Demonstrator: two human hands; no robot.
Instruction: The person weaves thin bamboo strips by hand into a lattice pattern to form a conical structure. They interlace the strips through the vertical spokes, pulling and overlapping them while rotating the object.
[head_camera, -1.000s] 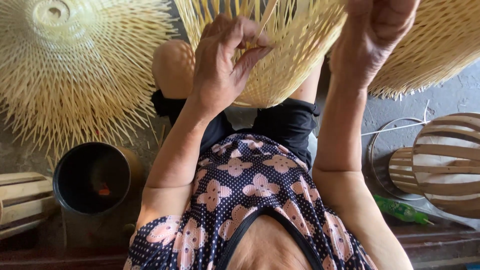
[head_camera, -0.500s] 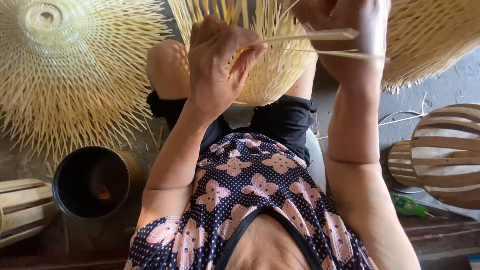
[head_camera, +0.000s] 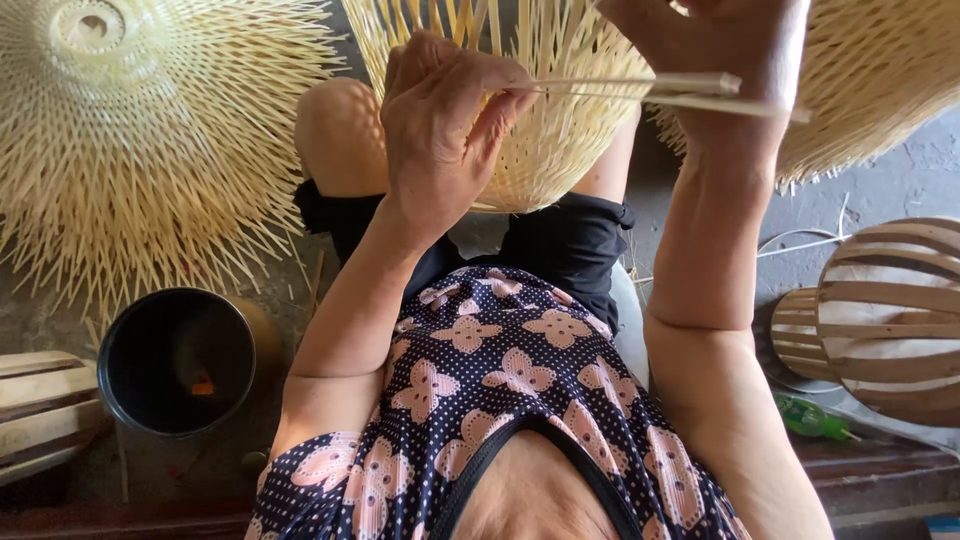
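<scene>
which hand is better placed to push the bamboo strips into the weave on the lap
Probably the left. The left hand pinches the tips of the bamboo strips right against the woven bamboo shade; the right hand grips their far end, off to the side.

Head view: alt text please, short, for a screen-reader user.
Seen from above, a seated person's left hand and right hand hold thin bamboo strips against a partly woven bamboo shade on the lap. A spiky woven shade, a dark pot and slatted wooden frames lie around.
</scene>
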